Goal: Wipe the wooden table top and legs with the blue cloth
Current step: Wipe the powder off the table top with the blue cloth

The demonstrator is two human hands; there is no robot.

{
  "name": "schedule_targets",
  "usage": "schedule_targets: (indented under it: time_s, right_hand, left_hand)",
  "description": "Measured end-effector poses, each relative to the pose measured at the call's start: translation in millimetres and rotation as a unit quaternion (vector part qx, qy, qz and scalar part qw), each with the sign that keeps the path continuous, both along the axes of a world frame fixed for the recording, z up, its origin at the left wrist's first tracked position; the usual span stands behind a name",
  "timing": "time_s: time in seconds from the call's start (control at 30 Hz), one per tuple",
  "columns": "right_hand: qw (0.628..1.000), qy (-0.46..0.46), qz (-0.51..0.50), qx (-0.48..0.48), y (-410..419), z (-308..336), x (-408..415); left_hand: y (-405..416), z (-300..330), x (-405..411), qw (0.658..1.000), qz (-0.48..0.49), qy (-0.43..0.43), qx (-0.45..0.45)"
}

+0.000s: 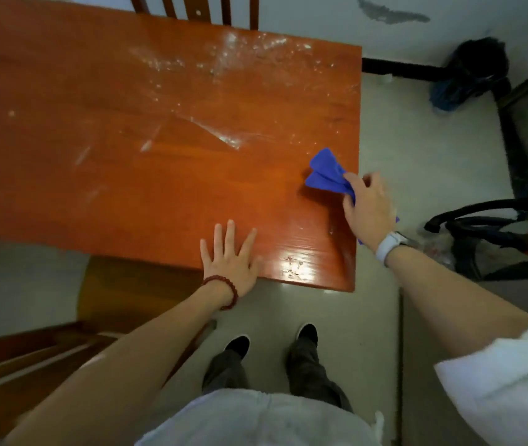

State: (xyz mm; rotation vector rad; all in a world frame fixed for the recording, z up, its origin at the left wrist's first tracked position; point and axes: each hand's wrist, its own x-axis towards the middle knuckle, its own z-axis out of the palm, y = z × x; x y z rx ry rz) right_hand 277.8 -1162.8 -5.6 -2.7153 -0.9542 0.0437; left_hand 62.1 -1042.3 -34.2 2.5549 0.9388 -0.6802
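While your left hand (229, 257) lies flat and spread on the near edge of the wooden table (101, 130), fingers splayed and gripping nothing, your right hand (369, 207) is clenched around the blue cloth (325, 172) at the table's right edge. Most of the cloth fans out from your fingers onto the table top, bunched and creased, and a small blue corner shows below your palm, past the table's side. White powdery smears (224, 59) streak the far right part of the top, with a thinner streak nearer the middle; the near right corner looks glossy. You wear a dark red bead bracelet (224, 289) on the left wrist and a pale watch (390, 247) on the right. A wooden chair back (196, 9) stands at the far side of the table, and your dark shoes (238, 346) rest on the pale floor below.
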Motion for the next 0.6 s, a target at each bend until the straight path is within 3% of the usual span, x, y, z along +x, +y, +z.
schedule_targets:
  time_s: [0.2, 0.3, 0.4, 0.5, 0.53, 0.6]
  right_hand:
    - [0.994, 0.049, 0.084, -0.051, 16.9, -32.7, 32.4]
    - [0.971, 0.027, 0.237, -0.036, 2.7, -34.2, 1.8]
    - [0.897, 0.079, 0.435, -0.013, -42.8, -32.8, -48.6]
    - [0.802, 0.227, 0.551, -0.046, -75.6, -16.2, -61.0]
    - [0.795, 0.265, 0.544, -0.040, -75.2, -10.7, -53.0]
    - [0.837, 0.249, 0.485, 0.048, -61.9, -6.2, -30.6]
  left_hand:
    - [-12.7, -9.3, 2.7, 0.998, 0.041, -0.006, 0.053]
    - [-11.9, -12.5, 2.1, 0.997, 0.048, -0.011, 0.064]
    - [-13.3, -13.6, 2.9, 0.996, 0.052, -0.010, 0.067]
    - [-13.3, -13.5, 3.0, 0.996, 0.058, -0.012, 0.062]
    - [-12.6, -13.4, 3.1, 0.996, 0.058, -0.011, 0.063]
    - [-12.4, -15.6, 3.1, 0.996, 0.055, -0.007, 0.066]
